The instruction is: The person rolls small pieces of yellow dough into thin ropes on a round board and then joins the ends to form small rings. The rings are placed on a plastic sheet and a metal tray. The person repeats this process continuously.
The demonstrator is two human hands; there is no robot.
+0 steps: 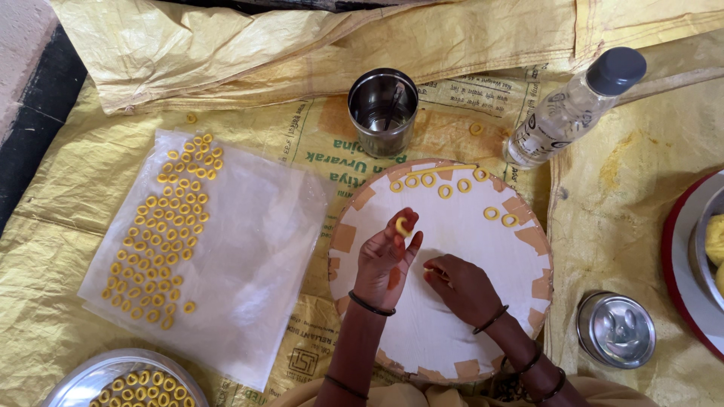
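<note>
My left hand (386, 260) is raised over a round white board (467, 241) and pinches a small yellow dough ring (402, 225) between its fingertips. My right hand (461, 285) rests on the board just to the right, fingers curled, with a bit of yellow dough at its fingertips. Several finished dough rings (445, 188) lie in an arc along the board's far edge, beside a thin yellow dough strip (441, 169).
A clear plastic sheet (249, 249) at left carries many yellow rings (162, 234). A steel cup (382, 111) and a clear bottle (569, 113) stand behind the board. A steel lid (616, 329), a red-rimmed dish with dough (690, 256) and a plate of rings (128, 380) sit around.
</note>
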